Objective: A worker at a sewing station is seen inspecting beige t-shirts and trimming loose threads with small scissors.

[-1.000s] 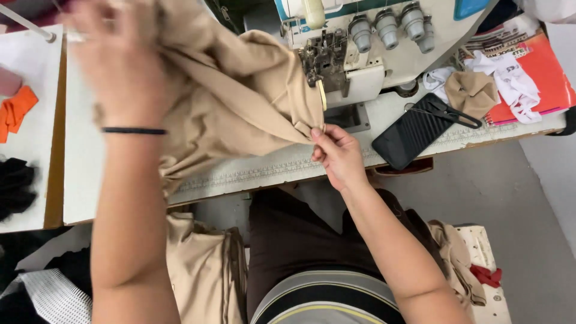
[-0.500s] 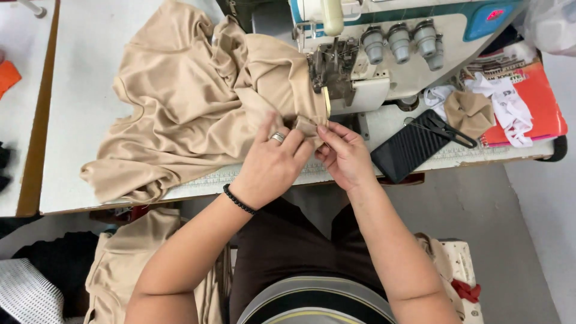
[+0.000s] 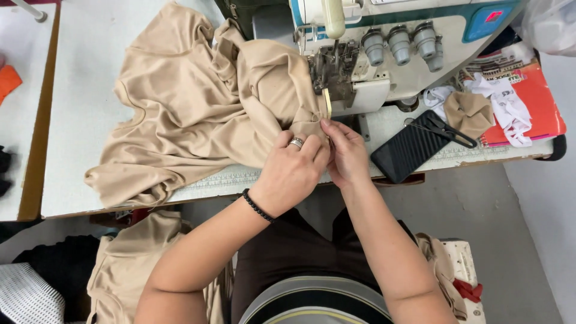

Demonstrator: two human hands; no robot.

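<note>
A beige knit garment (image 3: 198, 114) lies bunched on the white sewing table (image 3: 78, 114), its right edge reaching the needle area of a white and teal overlock sewing machine (image 3: 372, 54). My left hand (image 3: 292, 171), with a ring and a black bead bracelet, pinches the fabric's edge just in front of the presser foot (image 3: 327, 99). My right hand (image 3: 346, 153) grips the same edge right beside it, the fingers of both hands touching.
A black ridged phone case (image 3: 411, 147) and black snips (image 3: 441, 129) lie right of the machine. Fabric scraps and a red booklet (image 3: 528, 102) sit at the far right. More beige cloth (image 3: 138, 264) hangs below the table's front edge. An orange piece (image 3: 7, 81) lies far left.
My left hand has come down from the garment's upper left to meet my right hand at the fabric edge. The garment now lies spread flatter on the table.
</note>
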